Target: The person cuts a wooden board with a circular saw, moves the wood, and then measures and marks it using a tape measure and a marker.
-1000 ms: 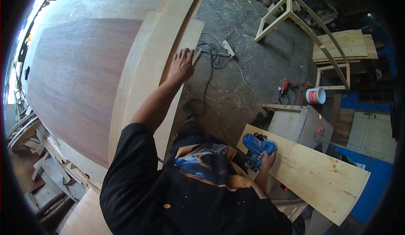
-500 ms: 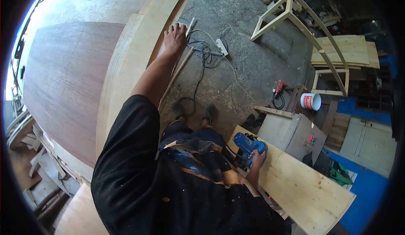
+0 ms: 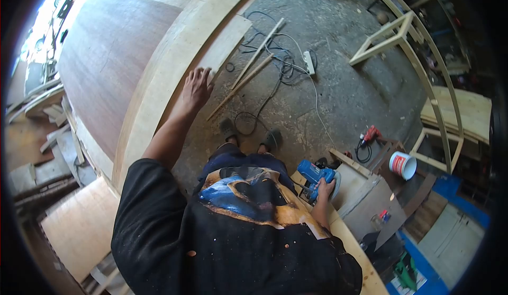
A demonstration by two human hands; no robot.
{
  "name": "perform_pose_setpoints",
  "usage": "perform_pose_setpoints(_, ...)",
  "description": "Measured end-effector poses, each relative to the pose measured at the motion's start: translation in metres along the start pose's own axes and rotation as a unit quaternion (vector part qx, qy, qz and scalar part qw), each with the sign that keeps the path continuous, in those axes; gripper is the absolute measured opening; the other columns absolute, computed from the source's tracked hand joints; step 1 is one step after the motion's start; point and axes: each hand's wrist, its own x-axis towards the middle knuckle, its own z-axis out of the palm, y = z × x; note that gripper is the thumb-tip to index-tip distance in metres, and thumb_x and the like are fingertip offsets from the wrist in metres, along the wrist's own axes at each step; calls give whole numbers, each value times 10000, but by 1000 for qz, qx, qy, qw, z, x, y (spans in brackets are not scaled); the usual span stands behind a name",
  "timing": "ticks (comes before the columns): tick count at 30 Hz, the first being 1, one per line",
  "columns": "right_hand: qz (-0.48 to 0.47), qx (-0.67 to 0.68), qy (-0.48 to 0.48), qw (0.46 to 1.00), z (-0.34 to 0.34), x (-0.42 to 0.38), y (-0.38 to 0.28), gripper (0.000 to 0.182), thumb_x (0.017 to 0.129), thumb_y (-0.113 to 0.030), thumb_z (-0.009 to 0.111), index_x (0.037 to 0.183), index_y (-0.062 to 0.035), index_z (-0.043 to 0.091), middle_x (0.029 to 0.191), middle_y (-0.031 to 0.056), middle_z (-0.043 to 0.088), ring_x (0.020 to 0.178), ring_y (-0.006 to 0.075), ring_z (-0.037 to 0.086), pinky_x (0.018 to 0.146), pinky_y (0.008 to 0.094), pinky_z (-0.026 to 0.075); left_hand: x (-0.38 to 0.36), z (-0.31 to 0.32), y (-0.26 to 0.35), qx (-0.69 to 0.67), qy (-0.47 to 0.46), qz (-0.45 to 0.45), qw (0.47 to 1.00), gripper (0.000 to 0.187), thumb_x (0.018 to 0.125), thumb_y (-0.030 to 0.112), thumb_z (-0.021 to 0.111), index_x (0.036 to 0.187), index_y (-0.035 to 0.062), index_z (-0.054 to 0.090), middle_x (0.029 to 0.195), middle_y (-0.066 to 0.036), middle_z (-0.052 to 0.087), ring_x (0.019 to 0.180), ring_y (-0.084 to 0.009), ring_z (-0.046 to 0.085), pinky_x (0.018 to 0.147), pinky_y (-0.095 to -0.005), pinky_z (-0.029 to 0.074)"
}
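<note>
My left hand (image 3: 197,87) lies on a pale narrow plywood panel (image 3: 227,42), fingers stretched out along its surface near the floor-side edge. Beneath that panel runs a brown strip, beside a long light board (image 3: 182,43) on top of the large reddish-brown sheet (image 3: 114,46). At my right side, my right hand (image 3: 324,190) is closed round the handle of a blue circular saw (image 3: 312,172). The saw stands at the end of a pale pine board (image 3: 352,244), partly hidden by my arm and shirt.
Two thin wooden sticks (image 3: 259,54) and tangled cables lie on the floor near a white power strip (image 3: 309,62). A wooden frame (image 3: 405,30) stands at the right. A red drill (image 3: 370,134) and a white bucket (image 3: 402,165) sit beyond the saw. Offcuts (image 3: 58,136) are piled at left.
My left hand has slid back along the panel, towards me, uncovering its far end. The view has turned, shifting the surroundings rightward. My right hand still holds the saw.
</note>
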Motion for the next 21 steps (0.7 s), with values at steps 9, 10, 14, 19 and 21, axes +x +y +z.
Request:
perform_pose_setpoints(9,-2,-51,-65,997,30,48,-43,657,797,-39,533,1375,-47,222,634,81,500,432,156,490,372,300,427,-163,-30,-36,8,30,-175,984,390,791,333,684,1111,146,563,1095,-81,531,1059,-276,502,887,-396,410)
perform_pose_setpoints(10,-7,-59,-74,996,37,50,-48,657,797,-39,533,1375,-47,222,634,81,500,432,156,490,372,300,427,-175,-33,-45,27,54,-194,979,425,788,384,683,1137,172,562,1121,-79,526,1069,-272,500,885,-395,409)
perform_pose_setpoints(14,-24,-81,-82,993,62,52,-69,604,795,-45,535,1333,-27,261,634,92,502,429,163,491,366,303,425,-202,-54,-86,80,-13,-341,936,560,777,472,675,1256,237,507,1259,-99,470,1147,-286,472,914,-441,408)
perform_pose_setpoints(19,-68,-77,-110,989,80,47,-83,324,789,-44,538,1072,-21,383,624,91,498,423,168,487,354,312,418,-237,-71,-138,99,-112,-425,893,846,704,639,656,1414,312,331,1466,-153,291,1320,-359,323,1041,-501,321)
perform_pose_setpoints(21,-73,-74,-107,989,85,40,-87,292,794,-45,538,1044,-34,389,630,90,498,423,167,483,349,310,409,-246,-82,-149,96,-136,-431,887,889,681,635,679,1426,326,305,1494,-158,239,1362,-361,252,1080,-514,266)
